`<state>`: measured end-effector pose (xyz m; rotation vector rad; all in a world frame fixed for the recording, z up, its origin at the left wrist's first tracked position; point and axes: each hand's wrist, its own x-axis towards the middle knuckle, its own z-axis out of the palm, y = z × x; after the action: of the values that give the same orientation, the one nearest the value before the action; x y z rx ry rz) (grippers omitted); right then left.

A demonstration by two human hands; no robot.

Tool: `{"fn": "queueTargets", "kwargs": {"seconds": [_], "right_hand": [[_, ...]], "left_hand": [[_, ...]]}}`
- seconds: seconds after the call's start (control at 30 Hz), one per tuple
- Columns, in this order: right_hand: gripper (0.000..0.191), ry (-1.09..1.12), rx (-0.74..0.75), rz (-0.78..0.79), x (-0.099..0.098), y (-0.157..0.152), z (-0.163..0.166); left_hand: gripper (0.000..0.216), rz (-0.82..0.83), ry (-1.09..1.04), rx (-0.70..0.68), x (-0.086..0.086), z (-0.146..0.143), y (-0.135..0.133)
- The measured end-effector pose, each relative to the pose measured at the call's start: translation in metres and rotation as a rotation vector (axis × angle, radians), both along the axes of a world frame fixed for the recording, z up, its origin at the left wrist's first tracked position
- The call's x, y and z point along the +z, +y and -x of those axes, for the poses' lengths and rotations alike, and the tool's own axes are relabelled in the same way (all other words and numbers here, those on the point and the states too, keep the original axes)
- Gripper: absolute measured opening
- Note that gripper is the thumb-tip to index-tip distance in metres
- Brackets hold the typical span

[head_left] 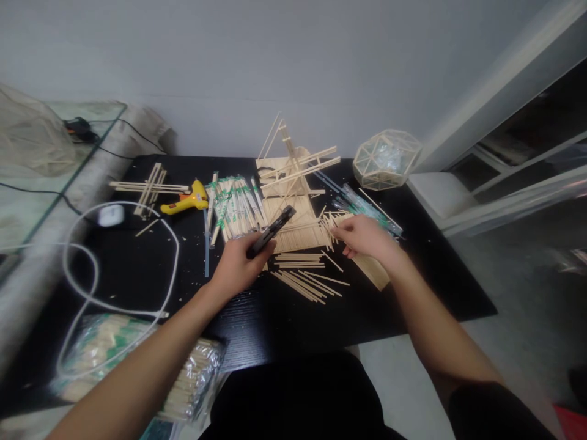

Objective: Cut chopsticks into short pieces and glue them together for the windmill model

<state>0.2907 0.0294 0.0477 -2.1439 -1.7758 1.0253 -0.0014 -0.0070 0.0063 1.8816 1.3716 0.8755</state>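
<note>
My left hand (238, 264) is closed around a black hand tool (271, 231), perhaps cutters, whose tip points up and right over the table. My right hand (364, 238) hovers over a pile of loose wooden sticks (305, 278), fingers curled in a pinch at the short sticks near it; what it holds is too small to make out. Behind both hands stands a half-built wooden stick structure (293, 177) on a flat stick panel. Wrapped chopsticks (233, 205) lie just left of it.
A yellow glue gun (186, 200) and a crossed stick frame (149, 186) lie at back left on the black table (137, 269). A white cable (169, 256) loops across the left. Bagged sticks (192, 379) sit near left; a geodesic stick ball (387, 159) at back right.
</note>
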Motion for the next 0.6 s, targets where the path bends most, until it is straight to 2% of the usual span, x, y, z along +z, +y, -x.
{"fn": "queueTargets", "kwargs": {"seconds": [0.2,0.4,0.6], "right_hand": [[0.038,0.046,-0.038,0.036,-0.008,0.002,-0.005],[0.034,0.431,-0.127,-0.065,-0.003,-0.011,-0.017],[0.031,0.603,0.007,-0.124,0.012,-0.024,-0.004]], "left_hand": [[0.035,0.005,0.037,0.013,0.002,0.0,0.001],[0.032,0.032,0.021,0.011,0.005,-0.001,-0.001],[0.035,0.066,-0.063,0.005,0.007,0.002,-0.002]]}}
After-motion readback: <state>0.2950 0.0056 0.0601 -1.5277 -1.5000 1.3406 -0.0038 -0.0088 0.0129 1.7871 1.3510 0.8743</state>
